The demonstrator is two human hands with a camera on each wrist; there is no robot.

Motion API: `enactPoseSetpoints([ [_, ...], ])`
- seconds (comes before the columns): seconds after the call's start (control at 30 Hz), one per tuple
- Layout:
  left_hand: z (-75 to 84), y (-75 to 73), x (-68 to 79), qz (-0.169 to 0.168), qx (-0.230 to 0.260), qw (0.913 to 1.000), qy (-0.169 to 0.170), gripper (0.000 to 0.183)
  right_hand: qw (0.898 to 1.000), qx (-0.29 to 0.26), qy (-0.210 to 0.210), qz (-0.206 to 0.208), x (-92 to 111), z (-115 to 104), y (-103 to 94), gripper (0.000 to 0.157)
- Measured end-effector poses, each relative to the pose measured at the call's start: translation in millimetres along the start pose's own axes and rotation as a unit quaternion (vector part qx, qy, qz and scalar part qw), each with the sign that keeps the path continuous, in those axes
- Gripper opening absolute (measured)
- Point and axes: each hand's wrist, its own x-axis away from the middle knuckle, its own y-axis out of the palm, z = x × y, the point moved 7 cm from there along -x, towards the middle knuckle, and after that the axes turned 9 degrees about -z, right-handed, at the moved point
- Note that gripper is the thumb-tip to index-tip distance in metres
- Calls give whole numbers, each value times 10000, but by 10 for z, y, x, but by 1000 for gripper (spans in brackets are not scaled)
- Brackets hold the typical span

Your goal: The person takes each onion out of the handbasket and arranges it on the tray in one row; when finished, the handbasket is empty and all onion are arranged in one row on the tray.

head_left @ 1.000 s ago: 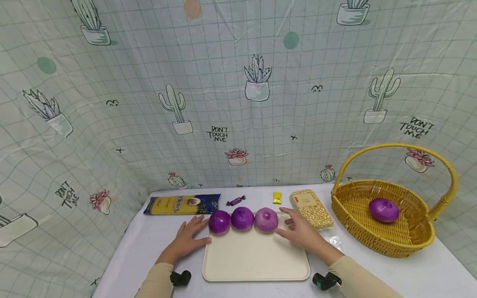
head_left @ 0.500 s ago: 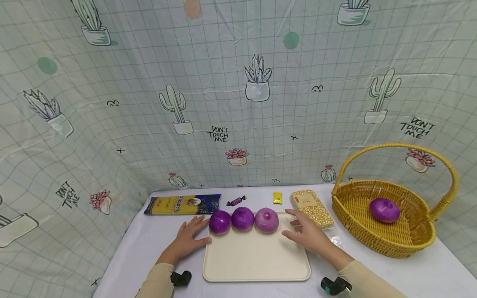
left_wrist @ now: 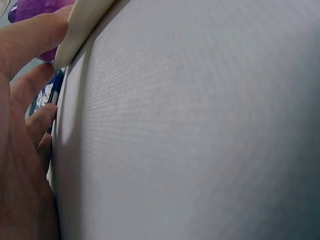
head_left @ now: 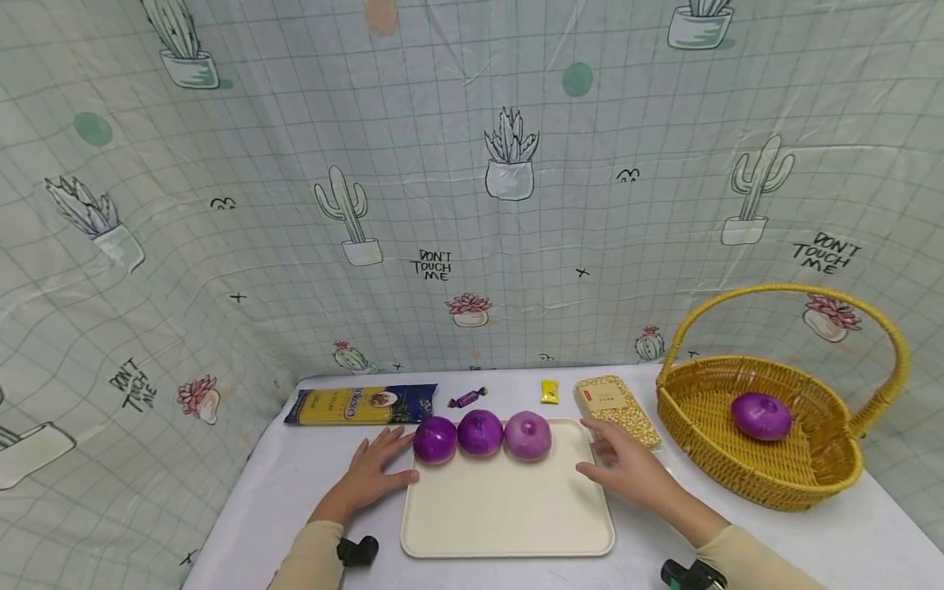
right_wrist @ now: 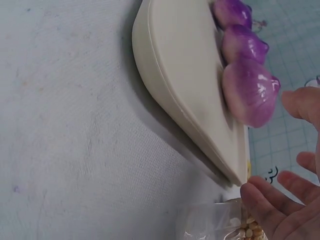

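Three purple onions stand in a row along the far edge of a cream tray (head_left: 509,512): a left onion (head_left: 435,440), a middle onion (head_left: 480,433) and a paler right onion (head_left: 528,436). My left hand (head_left: 369,474) lies at the tray's left edge, fingers spread, thumb at the rim. In the left wrist view its thumb (left_wrist: 37,37) meets the tray's side. My right hand (head_left: 630,465) is over the tray's right edge, fingers loosely bent and holding nothing. The right wrist view shows a gap between this hand and the paler onion (right_wrist: 250,92).
To the right, a yellow wicker basket (head_left: 745,483) with a tall handle holds another onion (head_left: 761,416). A bag of corn kernels (head_left: 618,410) lies beside my right hand. Behind the tray are a yellow packet (head_left: 549,392), a purple wrapped candy (head_left: 468,398) and a pasta pack (head_left: 347,406).
My right hand has drawn away from the paler onion, moving right to the tray's right edge. The left hand, the onions and the tray have stayed in place.
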Motion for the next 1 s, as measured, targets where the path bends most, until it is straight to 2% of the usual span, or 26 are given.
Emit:
enactPoseSetpoints([
  [0.4, -11, 4, 1, -12, 23, 10000, -73, 74, 9987, 138, -449, 212, 168, 7, -151, 67],
  [0.57, -5, -1, 3, -13, 27, 10000, -78, 74, 9979, 367, -374, 372, 250, 48, -244, 67],
  [0.73, -2, -2, -1, 15, 7, 10000, -17, 74, 9985, 292, -292, 369, 316, 81, -338, 69],
  [1.0, -2, 0, 1, 20, 4, 10000, -27, 74, 9963, 457, -451, 577, 425, 46, -540, 66],
])
